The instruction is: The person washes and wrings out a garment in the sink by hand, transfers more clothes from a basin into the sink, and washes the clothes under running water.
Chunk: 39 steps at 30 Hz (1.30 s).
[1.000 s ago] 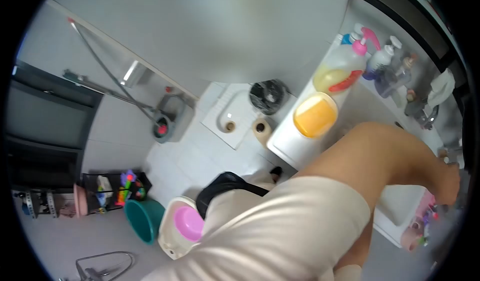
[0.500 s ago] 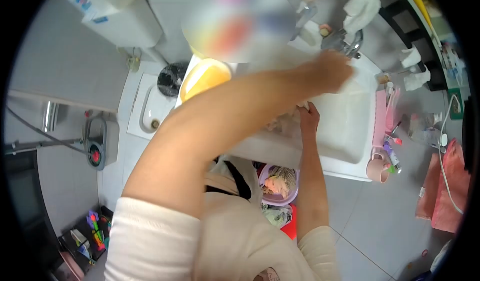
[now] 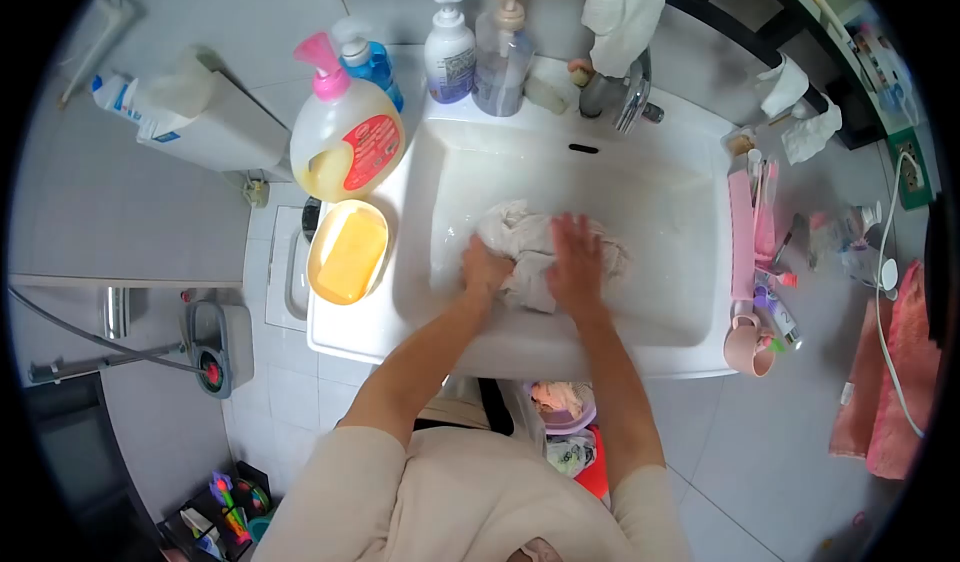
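A wet, pale cloth [image 3: 530,252] lies bunched in the white sink [image 3: 680,262]. At the cloth's left edge, my left hand [image 3: 485,267] has its fingers curled round part of it. My right hand [image 3: 577,262] rests on the right part of the cloth, palm down with the fingers stretched out. Behind the cloth stands the metal faucet [image 3: 632,97], with a white cloth [image 3: 625,12] hanging over it.
On the sink's left ledge are a yellow soap bar [image 3: 352,255] in a dish and a detergent bottle [image 3: 350,142]. Pump bottles [image 3: 450,52] stand at the back. A pink cup [image 3: 748,347] and toothbrushes line the right side. Below sits a purple basin [image 3: 568,420] with clothes.
The view has swung round to face the sink. My left arm has come back from the faucet area down to the cloth, and my right hand now lies flat on it.
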Motion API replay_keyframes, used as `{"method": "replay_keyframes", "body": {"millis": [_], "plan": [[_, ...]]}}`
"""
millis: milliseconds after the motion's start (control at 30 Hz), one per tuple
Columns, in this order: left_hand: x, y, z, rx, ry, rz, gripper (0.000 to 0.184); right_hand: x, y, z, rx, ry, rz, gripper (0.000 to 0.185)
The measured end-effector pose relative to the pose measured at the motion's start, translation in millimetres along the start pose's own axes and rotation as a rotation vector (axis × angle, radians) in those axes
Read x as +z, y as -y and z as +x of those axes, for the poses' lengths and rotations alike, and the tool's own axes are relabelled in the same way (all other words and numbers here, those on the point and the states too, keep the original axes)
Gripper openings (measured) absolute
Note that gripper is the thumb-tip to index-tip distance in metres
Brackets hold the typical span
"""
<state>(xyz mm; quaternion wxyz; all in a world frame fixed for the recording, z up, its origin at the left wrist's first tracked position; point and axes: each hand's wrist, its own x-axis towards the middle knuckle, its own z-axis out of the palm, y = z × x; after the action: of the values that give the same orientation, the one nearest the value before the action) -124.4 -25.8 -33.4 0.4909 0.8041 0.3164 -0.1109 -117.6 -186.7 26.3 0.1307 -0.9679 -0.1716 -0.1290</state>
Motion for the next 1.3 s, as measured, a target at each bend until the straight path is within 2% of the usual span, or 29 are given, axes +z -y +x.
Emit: {"method": "replay_keyframes", "body": {"millis": [33,100,133,233,300,400,433,500,533,600,633,700,767,800,867,900,967,1067,1133,1167,1200,1267,1300], "plan": [[3,1,6,0.07,0.128,-0.202,0.063,1,5,1,-0.03,0.123,-0.01,0.062],[0,3,24,0.205,0.388,-0.596,0.055,12,-12,12,0.057,0.327,0.053,0.053],[-14,-15,26,0.212,0.374,-0.497,0.051,12,-18,18,0.106,0.423,0.088,0.05],[-59,-76,30,0.291,0.33,-0.238,0.043,-4,-28,27,0.502,0.442,0.473,0.031],[-84,-106,33,0.402,0.277,-0.133,0.044,-16,-34,27,0.736,0.302,0.826,0.024],[-103,-137,29,0.358,0.245,-0.346,0.049,-18,-54,18,0.998,0.051,1.21,0.024],[-99,-126,35,0.45,0.106,-0.219,0.051,-21,-60,16,1.071,-0.053,1.313,0.025],[-88,-93,44,0.635,-0.182,0.039,0.055,-27,-70,9,1.014,0.153,0.729,0.03],[-89,-83,28,0.458,-0.141,0.126,0.062,-30,-70,5,0.968,0.251,0.437,0.033],[-71,-41,9,0.58,-0.26,0.058,0.071,-38,-53,1,0.748,0.267,0.083,0.044],[-61,-33,-4,0.496,-0.269,0.182,0.072,-37,-45,1,0.633,0.275,-0.091,0.051],[-37,-27,-15,0.366,-0.237,0.311,0.073,-8,-42,7,0.354,0.279,-0.172,0.065],[-13,-12,4,0.313,-0.104,0.222,0.071,3,-13,19,0.397,0.302,0.336,0.066],[-4,-6,14,0.308,-0.011,0.124,0.069,14,-5,22,0.491,0.259,0.417,0.063],[5,-13,9,0.521,0.115,0.04,0.06,48,2,24,0.675,0.167,0.586,0.057],[10,-17,3,0.626,0.181,0.002,0.056,60,-7,23,0.843,0.163,1.089,0.055],[-9,-79,-53,0.725,0.164,0.046,0.047,76,-40,19,1.097,0.128,2.112,0.053],[-3,-108,-91,0.81,0.258,0.197,0.034,95,-61,-7,0.743,0.01,1.607,0.047],[16,-89,-52,0.993,0.126,0.197,0.036,105,-66,-40,0.541,-0.061,1.262,0.042],[22,-84,-31,1.085,0.059,0.193,0.037,93,-62,-40,0.611,-0.08,1.27,0.039],[13,-89,-12,1.019,0.076,0.237,0.04,79,-58,-39,0.68,-0.101,1.279,0.036],[-23,-101,26,0.9,0.066,0.372,0.046,-7,-14,7,1.163,-0.12,1.657,0.028],[-41,-107,38,0.849,0.048,0.466,0.049,-7,-22,7,1.186,-0.092,1.597,0.027]]}}
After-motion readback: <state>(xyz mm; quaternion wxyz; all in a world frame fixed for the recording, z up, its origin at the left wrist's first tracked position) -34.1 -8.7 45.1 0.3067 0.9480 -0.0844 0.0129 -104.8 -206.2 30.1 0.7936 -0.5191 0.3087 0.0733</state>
